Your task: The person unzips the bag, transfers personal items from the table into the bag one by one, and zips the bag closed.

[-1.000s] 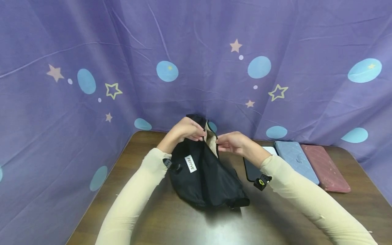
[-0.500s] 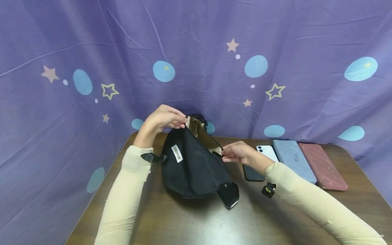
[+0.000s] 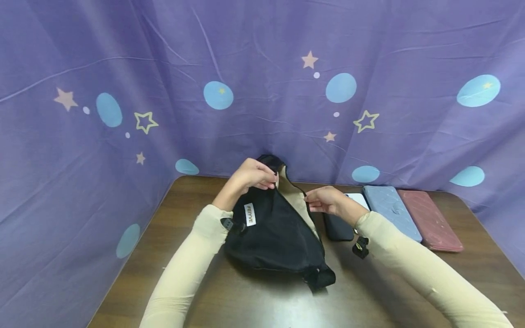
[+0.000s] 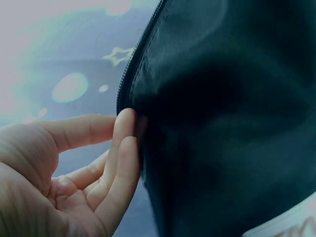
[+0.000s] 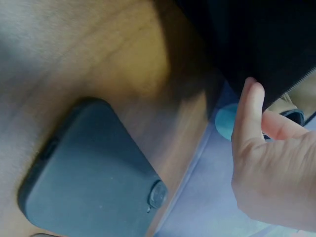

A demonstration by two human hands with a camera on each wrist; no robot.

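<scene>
A black fabric bag point(image 3: 275, 237) with a white label point(image 3: 249, 214) and tan lining point(image 3: 296, 202) lies on the brown table point(image 3: 197, 273). My left hand point(image 3: 270, 183) pinches the far left edge of the bag's opening. My right hand point(image 3: 308, 200) pinches the opposite zipper edge, and the opening is stretched between the two. In the left wrist view my fingers point(image 4: 126, 143) press the black fabric point(image 4: 232, 123) beside the zipper. In the right wrist view my right hand point(image 5: 256, 118) holds the bag's edge point(image 5: 266, 39) above a black phone point(image 5: 84, 173).
A black phone point(image 3: 338, 228), a white phone point(image 3: 357, 199), a blue case point(image 3: 389, 212) and a red case point(image 3: 428, 221) lie in a row to the right of the bag. A purple star-printed curtain point(image 3: 262, 91) closes off the back and left.
My left hand has come down and to the right with the bag's edge. The bag has sunk lower onto the table, and its strap end has swung to the lower right.
</scene>
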